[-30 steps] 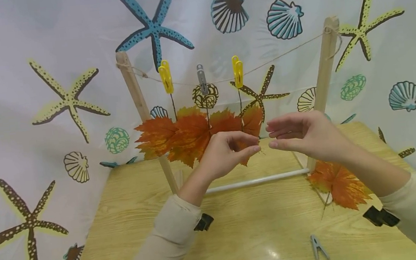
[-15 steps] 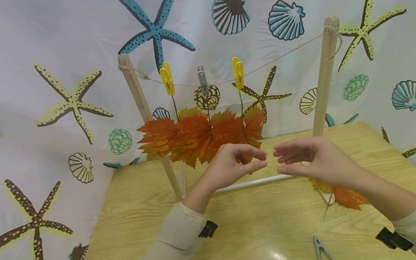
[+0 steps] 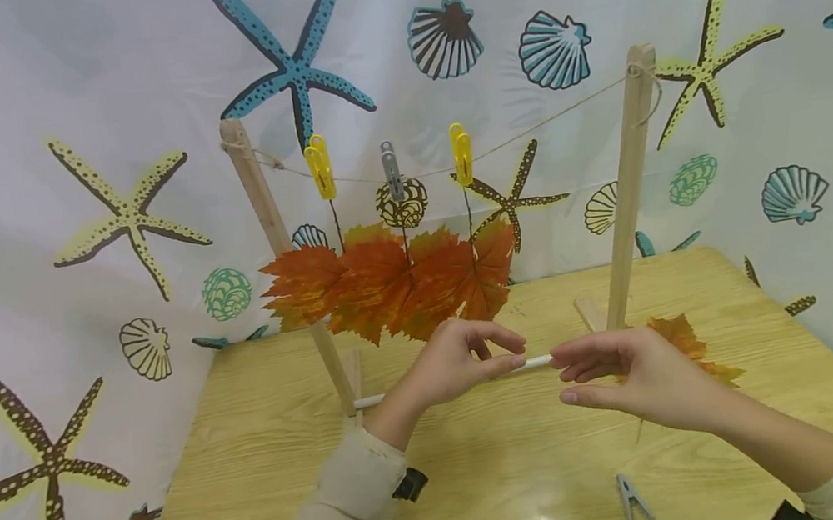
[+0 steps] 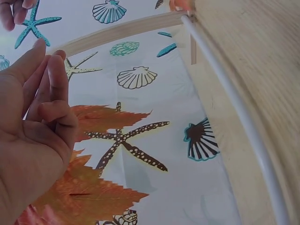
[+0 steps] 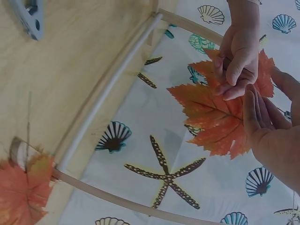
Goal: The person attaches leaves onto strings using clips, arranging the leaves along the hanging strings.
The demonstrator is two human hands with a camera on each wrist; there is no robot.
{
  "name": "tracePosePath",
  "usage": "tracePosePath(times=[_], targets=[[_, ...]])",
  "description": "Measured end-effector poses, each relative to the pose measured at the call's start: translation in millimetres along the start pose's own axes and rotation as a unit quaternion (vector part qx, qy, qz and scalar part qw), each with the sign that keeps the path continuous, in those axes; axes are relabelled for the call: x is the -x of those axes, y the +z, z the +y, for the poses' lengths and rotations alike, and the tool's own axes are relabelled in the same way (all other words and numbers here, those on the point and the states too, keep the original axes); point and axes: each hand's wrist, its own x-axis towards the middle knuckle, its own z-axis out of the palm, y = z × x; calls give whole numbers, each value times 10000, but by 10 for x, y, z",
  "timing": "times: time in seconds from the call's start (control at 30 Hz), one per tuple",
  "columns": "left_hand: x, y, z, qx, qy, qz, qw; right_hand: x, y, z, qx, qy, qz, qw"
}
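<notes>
My left hand (image 3: 464,360) loosely curled, right hand (image 3: 623,370) relaxed, both empty. Loose maple leaf (image 3: 684,343) behind right hand: light, floppy, tearable; pinch stem.

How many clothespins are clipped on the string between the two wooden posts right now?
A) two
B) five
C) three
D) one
C: the head view shows a left yellow pin, a grey pin and a right yellow pin on the string, each holding an orange leaf by its stem.
</notes>
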Motion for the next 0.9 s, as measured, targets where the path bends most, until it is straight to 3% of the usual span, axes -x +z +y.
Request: tracePosePath(times=[0.33,0.63,0.9], targets=[[14,308,-169,164,80,-582,9981,372,198,324,-113,133,-123,9998],[-88,451,-229,409,225,-735,9962,527,249,467,-235,69,112,9996],[-200,587,-324,260,179,-829,9961,640,293,663,-26,466,137,9988]])
